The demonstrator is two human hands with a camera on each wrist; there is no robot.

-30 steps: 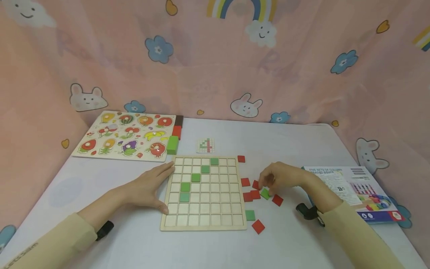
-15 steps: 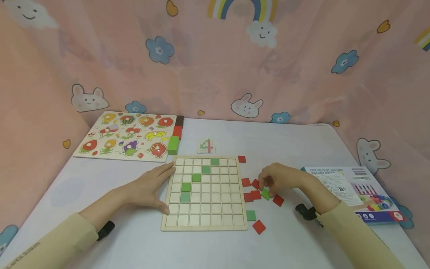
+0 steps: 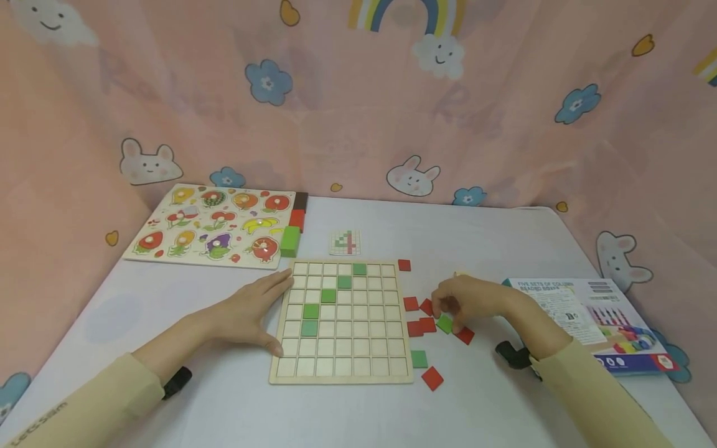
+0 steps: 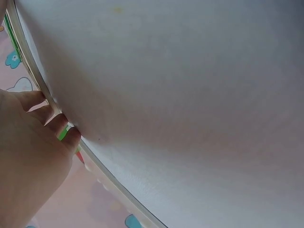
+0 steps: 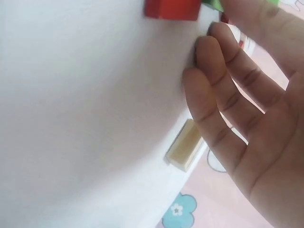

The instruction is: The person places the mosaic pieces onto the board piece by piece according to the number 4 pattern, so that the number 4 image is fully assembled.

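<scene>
A square wooden grid board (image 3: 342, 380) lies flat on the table, with several green tiles (image 3: 328, 295) set in a diagonal run of its cells. My left hand (image 3: 243, 314) rests along the board's left edge, fingers and thumb spread; the left wrist view shows its fingertips (image 4: 72, 137) right at a pale edge. Right of the board, my right hand (image 3: 470, 297) reaches down over loose tiles, fingers bent. A loose green tile (image 3: 445, 323) lies between its thumb and fingers, a red tile (image 3: 465, 336) beside the thumb. Other red tiles (image 3: 428, 325) lie just left of it.
Behind the board stands a small pattern card (image 3: 345, 242). A fruit peg puzzle (image 3: 193, 233) lies back left, with green, red and dark blocks (image 3: 289, 241) along its side. At right lies a printed box (image 3: 594, 323). A beige wooden block (image 5: 185, 145) shows beyond the right fingers.
My right hand stays over the loose tiles, its thumb shifting slightly outward toward the red tile. The left hand and the board hold still; the view drifts a little.
</scene>
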